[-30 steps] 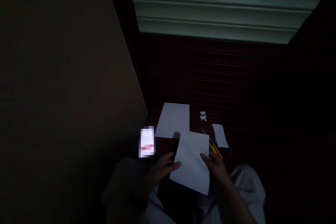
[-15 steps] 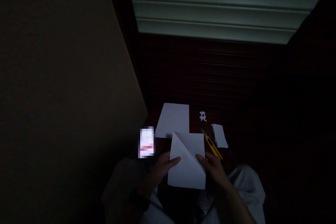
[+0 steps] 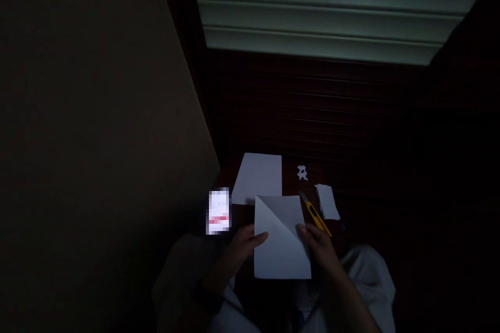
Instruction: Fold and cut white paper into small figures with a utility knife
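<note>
A white sheet of paper point(image 3: 279, 250) lies on the dark table in front of me, with its upper corner folded down along a diagonal crease. My left hand point(image 3: 244, 247) pinches the sheet's left edge. On the sheet's right edge, by the fold, rests my right hand point(image 3: 320, 247), gripping it with the fingertips. A yellow utility knife point(image 3: 314, 213) lies just beyond my right hand.
A second white sheet point(image 3: 258, 177) lies farther back. A small stack of paper strips point(image 3: 327, 202) and a crumpled scrap point(image 3: 302, 172) sit at the right. A lit phone screen point(image 3: 219, 210) glows at the left. A wall stands left; window blinds hang behind.
The sheet was held up at an angle; both hands brought it down flat, and its top corner is now folded over into a diagonal flap.
</note>
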`<state>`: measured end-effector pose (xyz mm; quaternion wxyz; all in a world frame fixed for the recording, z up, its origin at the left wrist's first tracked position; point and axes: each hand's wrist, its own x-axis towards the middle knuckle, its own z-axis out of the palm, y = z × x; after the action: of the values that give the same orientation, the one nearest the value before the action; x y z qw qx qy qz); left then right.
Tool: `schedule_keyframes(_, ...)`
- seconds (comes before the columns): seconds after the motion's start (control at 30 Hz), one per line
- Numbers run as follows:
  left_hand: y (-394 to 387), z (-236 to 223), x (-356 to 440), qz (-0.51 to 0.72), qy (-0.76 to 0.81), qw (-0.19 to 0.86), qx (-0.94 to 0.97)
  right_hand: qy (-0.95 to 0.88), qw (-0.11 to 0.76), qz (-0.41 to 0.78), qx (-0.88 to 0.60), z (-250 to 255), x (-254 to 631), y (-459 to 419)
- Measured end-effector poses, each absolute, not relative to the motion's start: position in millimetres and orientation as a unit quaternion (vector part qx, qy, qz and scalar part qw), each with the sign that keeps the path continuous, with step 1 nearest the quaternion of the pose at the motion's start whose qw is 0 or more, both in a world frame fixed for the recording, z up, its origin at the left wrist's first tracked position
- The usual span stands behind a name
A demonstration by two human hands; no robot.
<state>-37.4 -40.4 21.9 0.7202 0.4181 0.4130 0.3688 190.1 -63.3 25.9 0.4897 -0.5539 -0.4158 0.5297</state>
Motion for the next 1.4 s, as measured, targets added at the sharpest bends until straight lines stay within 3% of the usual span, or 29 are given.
schedule_keyframes(1.17, -42.2, 31.6, -35.2, 0.368, 0.421, 0.723, 0.404, -0.421, 0.495, 0.496, -0.576, 20.7, 194.8, -62.2)
schedule_keyframes(1.4, -35.0, 37.5, -35.8, 0.416, 0.428, 0.696, 0.399, -0.435, 0.479, 0.525, -0.553, 31.4, 192.6, -66.4)
